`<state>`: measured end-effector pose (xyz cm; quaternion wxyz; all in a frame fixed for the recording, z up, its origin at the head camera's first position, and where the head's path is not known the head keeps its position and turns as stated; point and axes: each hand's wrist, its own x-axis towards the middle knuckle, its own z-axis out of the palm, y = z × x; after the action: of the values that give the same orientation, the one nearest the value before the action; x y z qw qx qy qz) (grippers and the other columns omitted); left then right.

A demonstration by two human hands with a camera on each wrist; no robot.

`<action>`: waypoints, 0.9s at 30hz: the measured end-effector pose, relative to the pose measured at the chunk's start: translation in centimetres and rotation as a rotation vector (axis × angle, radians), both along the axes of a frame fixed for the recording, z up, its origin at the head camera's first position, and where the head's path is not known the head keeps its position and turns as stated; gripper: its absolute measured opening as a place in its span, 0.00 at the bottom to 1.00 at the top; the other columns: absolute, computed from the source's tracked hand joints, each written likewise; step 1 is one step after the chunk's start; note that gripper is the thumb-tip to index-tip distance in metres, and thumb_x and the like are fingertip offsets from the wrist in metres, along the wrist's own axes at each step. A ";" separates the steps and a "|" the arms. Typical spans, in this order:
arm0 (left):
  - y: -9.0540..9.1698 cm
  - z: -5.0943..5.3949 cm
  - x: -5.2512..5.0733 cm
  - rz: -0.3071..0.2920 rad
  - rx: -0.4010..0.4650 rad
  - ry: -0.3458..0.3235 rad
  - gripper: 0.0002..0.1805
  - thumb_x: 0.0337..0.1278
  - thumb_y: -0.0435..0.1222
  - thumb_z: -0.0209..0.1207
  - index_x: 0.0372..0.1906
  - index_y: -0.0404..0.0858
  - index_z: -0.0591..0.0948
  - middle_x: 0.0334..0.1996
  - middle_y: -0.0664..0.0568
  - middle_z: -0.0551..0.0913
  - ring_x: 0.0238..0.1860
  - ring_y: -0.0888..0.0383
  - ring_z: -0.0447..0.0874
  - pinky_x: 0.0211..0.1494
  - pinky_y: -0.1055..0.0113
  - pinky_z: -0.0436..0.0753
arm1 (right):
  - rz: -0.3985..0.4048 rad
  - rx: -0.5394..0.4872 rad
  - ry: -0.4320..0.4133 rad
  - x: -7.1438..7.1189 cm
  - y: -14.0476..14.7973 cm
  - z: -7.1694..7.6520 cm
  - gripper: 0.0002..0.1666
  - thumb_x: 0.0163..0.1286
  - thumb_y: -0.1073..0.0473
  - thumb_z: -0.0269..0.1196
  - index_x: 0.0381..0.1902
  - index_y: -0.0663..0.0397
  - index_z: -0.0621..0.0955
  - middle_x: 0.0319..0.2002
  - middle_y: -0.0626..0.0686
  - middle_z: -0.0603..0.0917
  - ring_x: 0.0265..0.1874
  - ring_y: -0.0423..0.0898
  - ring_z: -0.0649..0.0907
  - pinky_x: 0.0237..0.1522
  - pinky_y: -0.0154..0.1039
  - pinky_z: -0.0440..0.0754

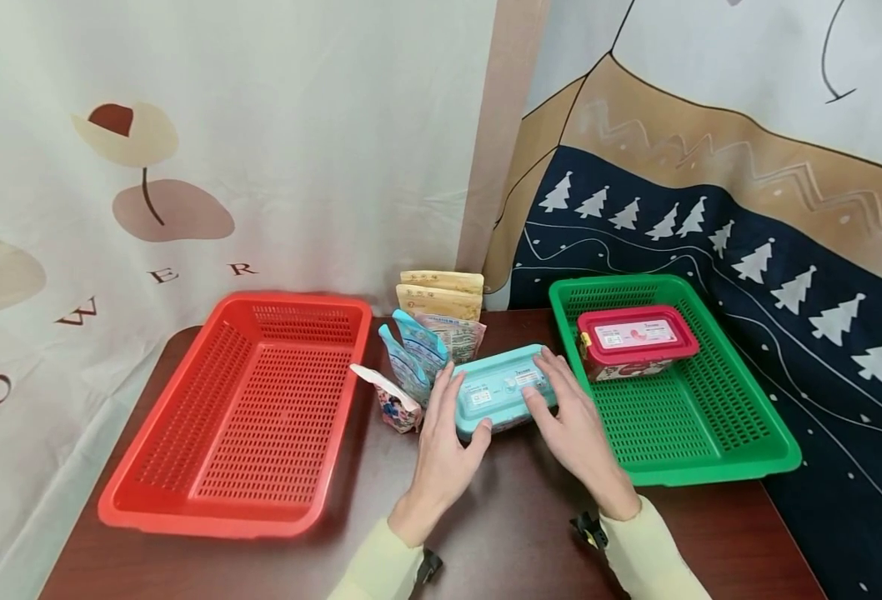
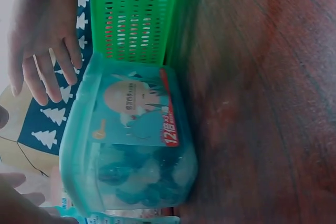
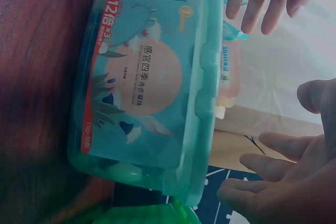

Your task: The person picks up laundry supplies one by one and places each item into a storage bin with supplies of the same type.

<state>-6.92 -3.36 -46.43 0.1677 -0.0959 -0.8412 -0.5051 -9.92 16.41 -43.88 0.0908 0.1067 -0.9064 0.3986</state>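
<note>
A teal lidded box of laundry pods (image 1: 503, 385) stands on the table between the two baskets. Its clear sides, with blue pods inside, show in both wrist views, under a printed label (image 3: 142, 77). My left hand (image 1: 441, 446) hovers at the lid's left end, fingers spread and loosely bent. Over the right end, my right hand (image 1: 578, 429) is held much the same way. In the wrist views, gaps show between the fingers and the lid; neither hand grips the box.
Left of the box stands a red basket (image 1: 212, 521). A green basket (image 1: 681, 433) at right contains a pink-lidded box (image 1: 636, 337). Several pouches stand behind and beside the teal box: beige (image 1: 441, 298), blue (image 1: 411, 354) and a small patterned one (image 1: 396, 408). Curtains hang behind.
</note>
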 end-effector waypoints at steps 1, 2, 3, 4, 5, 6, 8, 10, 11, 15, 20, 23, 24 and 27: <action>0.0 -0.1 0.0 0.007 -0.002 -0.009 0.41 0.60 0.38 0.65 0.77 0.33 0.65 0.81 0.45 0.58 0.81 0.44 0.53 0.74 0.41 0.65 | -0.005 0.009 0.003 -0.2 -0.2 -0.1 0.36 0.80 0.44 0.59 0.76 0.58 0.70 0.79 0.56 0.64 0.80 0.59 0.58 0.75 0.63 0.57; 0.0 -0.2 -0.1 0.013 -0.006 -0.016 0.41 0.60 0.38 0.65 0.77 0.33 0.65 0.81 0.45 0.58 0.81 0.44 0.53 0.74 0.41 0.65 | -0.010 0.017 0.003 -0.4 -0.4 -0.2 0.36 0.79 0.44 0.59 0.76 0.58 0.70 0.79 0.57 0.64 0.80 0.59 0.57 0.75 0.63 0.57; 0.0 -0.3 -0.2 0.019 -0.005 -0.022 0.42 0.60 0.38 0.65 0.78 0.32 0.64 0.80 0.43 0.58 0.81 0.44 0.53 0.75 0.41 0.64 | -0.012 0.024 0.000 -0.6 -0.6 -0.3 0.37 0.79 0.44 0.60 0.76 0.59 0.70 0.79 0.57 0.64 0.80 0.60 0.57 0.75 0.63 0.57; 0.0 -0.4 -0.2 0.025 -0.004 -0.031 0.43 0.60 0.38 0.65 0.78 0.31 0.63 0.80 0.43 0.58 0.81 0.44 0.53 0.75 0.41 0.64 | -0.011 0.030 -0.004 -0.8 -0.7 -0.5 0.37 0.78 0.45 0.60 0.76 0.60 0.70 0.79 0.58 0.63 0.80 0.60 0.57 0.76 0.63 0.57; 0.0 -0.5 -0.2 0.030 -0.002 -0.037 0.43 0.60 0.37 0.65 0.78 0.31 0.63 0.80 0.42 0.58 0.81 0.44 0.53 0.74 0.41 0.64 | -0.009 0.038 -0.008 -1.0 -0.9 -0.7 0.37 0.78 0.46 0.60 0.75 0.61 0.70 0.79 0.59 0.63 0.80 0.61 0.56 0.76 0.63 0.56; 0.0 -0.6 -0.3 0.034 0.000 -0.047 0.43 0.59 0.37 0.65 0.78 0.31 0.62 0.80 0.42 0.58 0.80 0.44 0.53 0.74 0.41 0.65 | -0.009 0.047 -0.012 -1.2 -1.0 -0.9 0.37 0.78 0.46 0.61 0.75 0.61 0.70 0.79 0.60 0.63 0.80 0.61 0.55 0.76 0.64 0.56; 0.0 -0.8 -0.3 0.039 0.000 -0.067 0.43 0.60 0.36 0.65 0.79 0.31 0.61 0.80 0.41 0.57 0.80 0.44 0.54 0.74 0.41 0.65 | -0.014 0.072 -0.017 -1.7 -1.3 -1.2 0.36 0.77 0.48 0.62 0.75 0.62 0.70 0.79 0.61 0.62 0.80 0.63 0.54 0.76 0.65 0.55; 0.0 -1.0 -0.3 0.041 -0.002 -0.085 0.43 0.61 0.35 0.65 0.79 0.31 0.61 0.80 0.41 0.56 0.80 0.45 0.55 0.73 0.42 0.67 | -0.032 0.095 -0.012 -2.0 -1.4 -1.5 0.36 0.76 0.50 0.62 0.74 0.63 0.71 0.79 0.63 0.62 0.80 0.65 0.53 0.76 0.65 0.54; 0.1 -1.2 -0.3 0.042 -0.005 -0.092 0.43 0.61 0.35 0.65 0.79 0.31 0.61 0.81 0.41 0.56 0.79 0.44 0.56 0.73 0.42 0.67 | -0.045 0.106 -0.007 -2.1 -1.4 -1.6 0.36 0.76 0.50 0.62 0.74 0.64 0.71 0.78 0.63 0.62 0.80 0.65 0.53 0.76 0.66 0.54; 0.1 -1.6 -0.5 0.047 -0.014 -0.115 0.42 0.64 0.35 0.65 0.79 0.32 0.61 0.81 0.42 0.55 0.78 0.44 0.59 0.71 0.43 0.69 | -0.086 0.126 -0.003 -2.5 -1.3 -1.7 0.36 0.75 0.51 0.61 0.73 0.66 0.71 0.77 0.66 0.64 0.79 0.68 0.55 0.76 0.65 0.52; 0.2 -2.0 -0.5 0.051 -0.015 -0.124 0.40 0.68 0.36 0.63 0.79 0.31 0.60 0.81 0.43 0.54 0.78 0.43 0.59 0.71 0.42 0.68 | -0.108 0.127 -0.037 -2.7 -1.2 -1.8 0.38 0.75 0.51 0.60 0.74 0.70 0.68 0.77 0.68 0.63 0.77 0.67 0.60 0.76 0.62 0.56; 0.2 -2.3 -0.5 0.054 -0.012 -0.123 0.39 0.70 0.34 0.61 0.79 0.30 0.59 0.82 0.42 0.53 0.78 0.43 0.58 0.72 0.42 0.67 | -0.122 0.118 -0.052 -2.6 -1.1 -1.8 0.39 0.74 0.52 0.61 0.74 0.71 0.67 0.76 0.68 0.64 0.76 0.66 0.62 0.75 0.62 0.59; 0.2 -2.3 -0.5 0.055 -0.011 -0.124 0.39 0.70 0.34 0.61 0.80 0.29 0.58 0.82 0.41 0.52 0.78 0.43 0.57 0.73 0.43 0.67 | -0.125 0.111 -0.053 -2.5 -1.1 -1.8 0.39 0.74 0.52 0.61 0.74 0.71 0.67 0.76 0.69 0.64 0.75 0.67 0.63 0.75 0.62 0.60; 0.2 -2.5 -0.4 0.060 -0.006 -0.133 0.39 0.71 0.33 0.59 0.80 0.29 0.56 0.82 0.40 0.51 0.79 0.44 0.56 0.74 0.44 0.65 | -0.133 0.102 -0.055 -2.2 -1.2 -1.7 0.39 0.73 0.52 0.61 0.73 0.72 0.68 0.75 0.69 0.66 0.75 0.67 0.64 0.74 0.62 0.61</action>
<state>-7.27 -3.15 -48.89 0.1261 -0.0375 -0.8543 -0.5028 -12.10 15.24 -45.61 0.0864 0.0399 -0.9327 0.3478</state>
